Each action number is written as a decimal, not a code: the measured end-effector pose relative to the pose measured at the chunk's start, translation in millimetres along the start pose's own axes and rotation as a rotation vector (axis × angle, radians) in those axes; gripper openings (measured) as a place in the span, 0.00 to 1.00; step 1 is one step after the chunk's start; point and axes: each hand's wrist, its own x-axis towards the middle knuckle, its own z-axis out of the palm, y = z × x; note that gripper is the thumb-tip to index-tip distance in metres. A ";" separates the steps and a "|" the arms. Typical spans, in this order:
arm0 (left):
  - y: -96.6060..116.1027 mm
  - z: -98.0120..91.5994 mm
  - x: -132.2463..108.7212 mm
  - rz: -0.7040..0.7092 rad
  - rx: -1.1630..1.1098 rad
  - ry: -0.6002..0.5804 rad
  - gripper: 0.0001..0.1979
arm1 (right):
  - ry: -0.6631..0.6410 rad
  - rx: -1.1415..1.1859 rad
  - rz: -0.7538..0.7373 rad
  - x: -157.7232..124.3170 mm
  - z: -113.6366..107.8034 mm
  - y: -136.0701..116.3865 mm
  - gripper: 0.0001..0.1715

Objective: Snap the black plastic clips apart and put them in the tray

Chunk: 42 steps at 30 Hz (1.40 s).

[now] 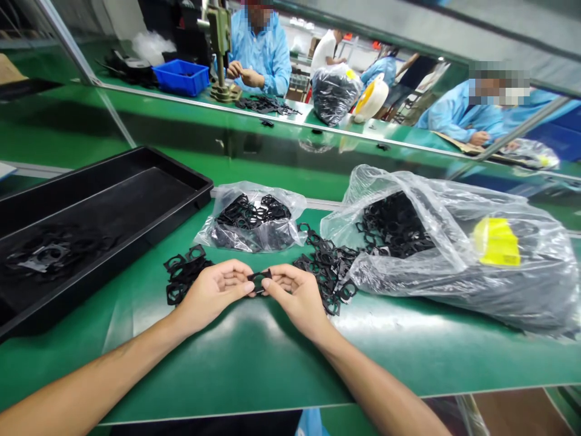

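Observation:
Between the fingertips of both hands is a small black plastic frame with a round opening. My left hand pinches its left end, and my right hand pinches its right end. Beyond my left wrist lies a small pile of similar black parts. A larger loose pile of black parts spreads behind and beside my right hand, running toward the mouth of a big clear plastic bag. Behind my hands sits a smaller open clear bag with black parts inside.
A long black tray with some parts in it stands at the left on the green table. The big bag bears a yellow label. Behind a low rail, people in blue work at another bench with a blue bin and a hand press.

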 end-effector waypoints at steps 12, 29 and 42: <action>0.1 -0.5 -3.6 0.069 0.109 -0.075 0.15 | -0.028 -0.153 -0.074 -4.1 -0.2 -7.4 0.08; 2.0 -3.1 3.1 0.048 -0.095 0.009 0.18 | -0.058 -0.139 -0.068 5.5 0.0 -2.5 0.16; 2.5 -4.7 4.9 0.044 -0.050 -0.007 0.16 | -0.102 -0.072 -0.089 6.7 -0.1 -3.7 0.17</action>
